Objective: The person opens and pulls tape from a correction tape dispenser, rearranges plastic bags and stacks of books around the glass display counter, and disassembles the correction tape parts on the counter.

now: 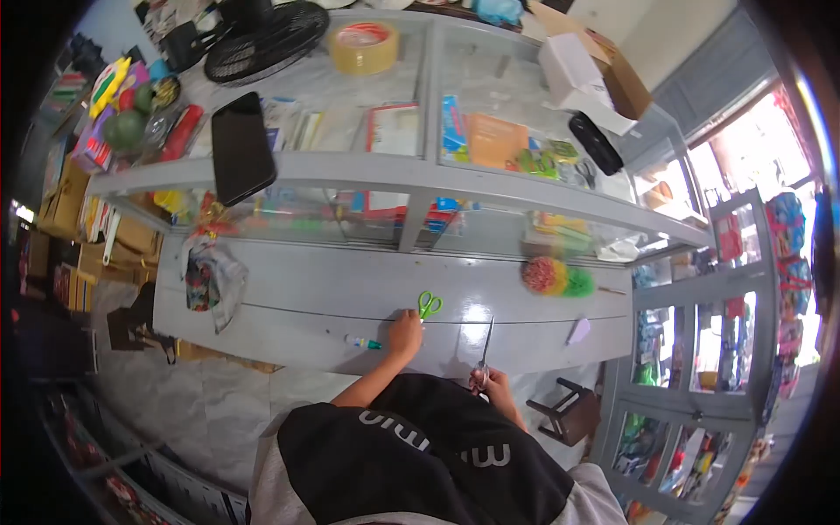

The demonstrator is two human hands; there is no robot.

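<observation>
My left hand (405,337) is closed at the blade end of scissors with bright green handles (429,304); the handle loops point away from me, and the blades are mostly hidden by my fingers. Closed around the handle of another pair of scissors (487,346), my right hand (494,387) is at the bench's near edge. Those blades look together and point away from me. Beside my left wrist lies a small white bottle with a green cap (364,342). All this is at the grey bench (289,306).
A colourful duster (557,276) and a pale purple piece (578,331) lie to the right. At the left sits a plastic bag (229,280). Behind stands a glass display case (350,179) bearing a phone (243,149), tape roll (363,48) and fan (267,39). A brown stool (570,413) is below right.
</observation>
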